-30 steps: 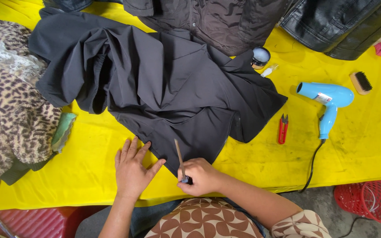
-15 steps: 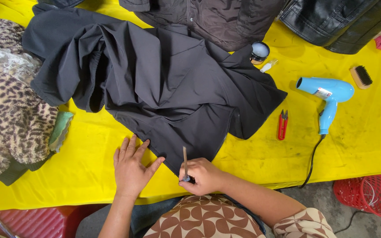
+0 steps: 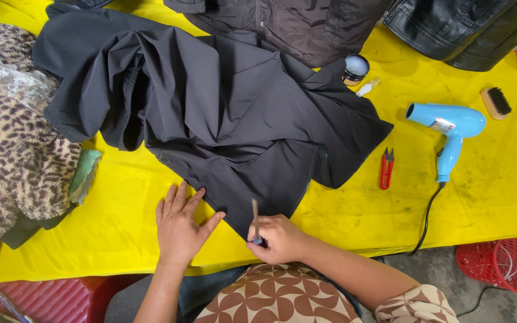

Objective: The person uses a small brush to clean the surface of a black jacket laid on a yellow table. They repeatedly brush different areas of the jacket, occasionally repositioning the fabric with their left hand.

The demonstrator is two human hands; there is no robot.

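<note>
A dark grey jacket [image 3: 222,113] lies spread over the yellow table cover [image 3: 121,209]. My left hand [image 3: 181,227] rests flat, fingers apart, on the cover and touches the jacket's lower corner. My right hand [image 3: 279,239] grips a thin stick-like tool [image 3: 255,218], held upright with a dark blue tip at the bottom, right beside the jacket's zipper edge [image 3: 309,179].
Red thread snips [image 3: 386,168], a blue hair dryer [image 3: 450,128] with its cord, a brush [image 3: 496,101], a small open jar [image 3: 355,67] and a leopard-print garment [image 3: 7,155] lie on the table. Brown and black jackets lie at the back. A red basket [image 3: 501,265] sits on the floor.
The stick-like tool has tipped from a leftward slant to nearly upright in my right hand. My left hand stays flat at the jacket's corner.
</note>
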